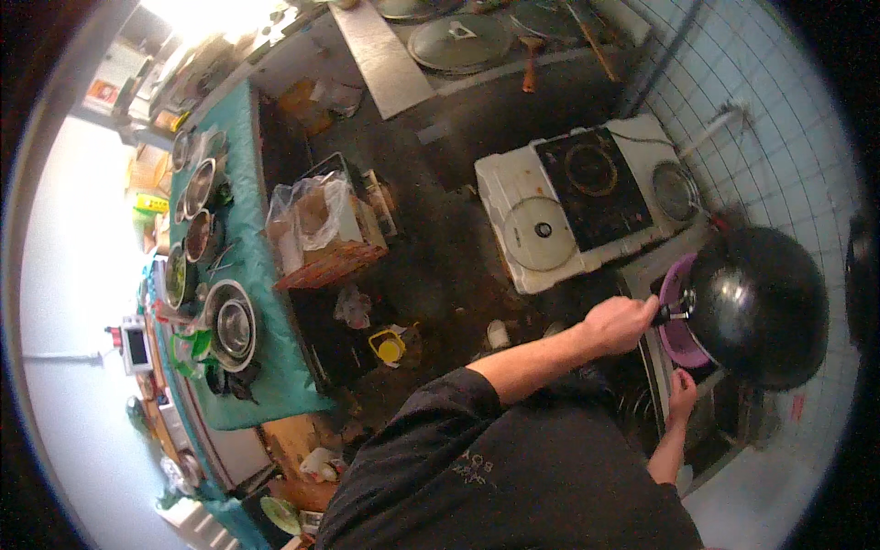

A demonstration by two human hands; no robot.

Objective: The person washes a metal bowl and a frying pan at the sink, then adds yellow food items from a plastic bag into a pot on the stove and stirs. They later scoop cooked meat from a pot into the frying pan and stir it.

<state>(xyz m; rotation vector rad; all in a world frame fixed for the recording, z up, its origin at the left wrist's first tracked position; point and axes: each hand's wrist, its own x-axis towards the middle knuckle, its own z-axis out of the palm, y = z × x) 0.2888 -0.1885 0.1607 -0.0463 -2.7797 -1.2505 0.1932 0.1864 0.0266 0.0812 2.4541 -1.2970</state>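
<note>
My left hand [619,324] grips the short black handle of a wok [760,309]. The wok is tilted, its rounded dark outer side facing up towards me, and its inside is hidden. Partly covered by it, a purple plastic basin [679,344] shows at the sink [646,330]. Just below the basin in the picture is my right hand [682,393], its fingers curled; whether it holds anything cannot be made out.
Ahead, a white stand [495,185] carries a black induction cooktop [595,185] and a glass lid [541,234]. A green-covered table [275,371] at left bears steel bowls [234,323]. A cardboard box [323,220] with plastic bags sits beside it. A tiled wall [770,144] rises at right.
</note>
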